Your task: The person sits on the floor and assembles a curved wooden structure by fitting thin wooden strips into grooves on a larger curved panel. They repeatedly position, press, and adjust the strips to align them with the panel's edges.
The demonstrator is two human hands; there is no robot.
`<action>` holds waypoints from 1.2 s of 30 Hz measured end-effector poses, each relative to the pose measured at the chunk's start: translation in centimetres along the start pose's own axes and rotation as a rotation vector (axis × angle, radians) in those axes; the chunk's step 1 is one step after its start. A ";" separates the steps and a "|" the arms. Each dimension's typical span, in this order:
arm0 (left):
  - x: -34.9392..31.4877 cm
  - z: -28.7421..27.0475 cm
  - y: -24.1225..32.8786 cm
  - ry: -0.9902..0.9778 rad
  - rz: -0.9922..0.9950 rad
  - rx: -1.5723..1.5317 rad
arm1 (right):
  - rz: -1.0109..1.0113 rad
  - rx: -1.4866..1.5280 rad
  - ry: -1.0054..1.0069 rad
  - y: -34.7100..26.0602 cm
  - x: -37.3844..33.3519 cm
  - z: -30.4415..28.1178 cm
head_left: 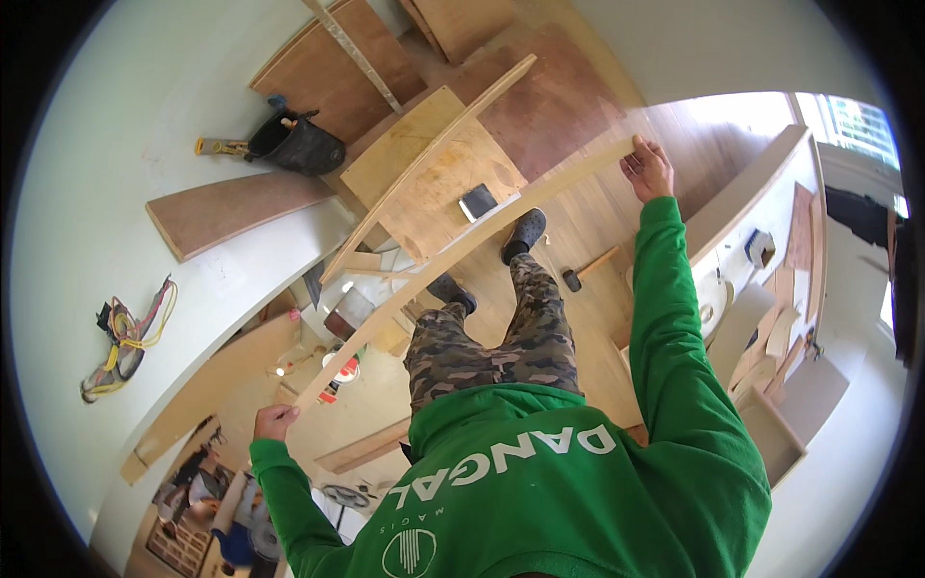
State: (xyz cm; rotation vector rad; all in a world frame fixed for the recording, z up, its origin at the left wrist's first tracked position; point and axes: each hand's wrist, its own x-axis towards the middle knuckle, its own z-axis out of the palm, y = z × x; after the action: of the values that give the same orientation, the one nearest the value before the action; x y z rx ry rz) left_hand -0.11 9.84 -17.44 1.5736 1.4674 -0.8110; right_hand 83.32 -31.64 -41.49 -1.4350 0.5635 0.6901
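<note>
A long, thin, pale wooden strip [568, 176] stretches in front of me, curved by the lens, from my left hand to my right. My left hand [277, 421], low at the left, has its fingers closed on the near end. At the far right, my right hand [649, 170] pinches the other end between thumb and fingers. Beyond the strip, a second long wooden board edge [434, 154] runs roughly alongside it over a plywood sheet [453, 207]. A dark rectangular object with a pale edge [477, 202] lies on that sheet, close behind the strip.
A mallet [574, 279] lies on the floor by my feet. Coiled wires [120, 352] hang at the left wall, near a black tool pouch [308, 144] and a brown board [231, 210]. Wood offcuts [771, 323] and a cabinet panel [747, 197] stand at right. Tools [231, 525] crowd the lower left.
</note>
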 end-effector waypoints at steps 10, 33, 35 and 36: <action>-1.3 -2.3 -4.7 -0.017 -0.276 -0.128 | -0.038 0.043 -0.030 2.8 -1.7 3.8; -5.1 -2.0 11.4 0.175 -0.372 -0.083 | 0.137 0.068 -0.154 8.0 13.4 9.9; -2.4 -3.4 10.2 0.117 -0.418 -0.102 | 0.138 0.081 -0.129 8.4 12.2 9.5; -0.6 -3.8 9.4 0.089 -0.414 -0.114 | 0.131 0.075 -0.099 8.6 11.4 9.1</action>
State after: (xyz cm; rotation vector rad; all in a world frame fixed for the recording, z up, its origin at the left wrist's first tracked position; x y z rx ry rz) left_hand 8.82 13.01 -13.93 1.2506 1.9057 -0.8778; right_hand 84.47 -21.49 -55.04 -1.2953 0.6036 0.8306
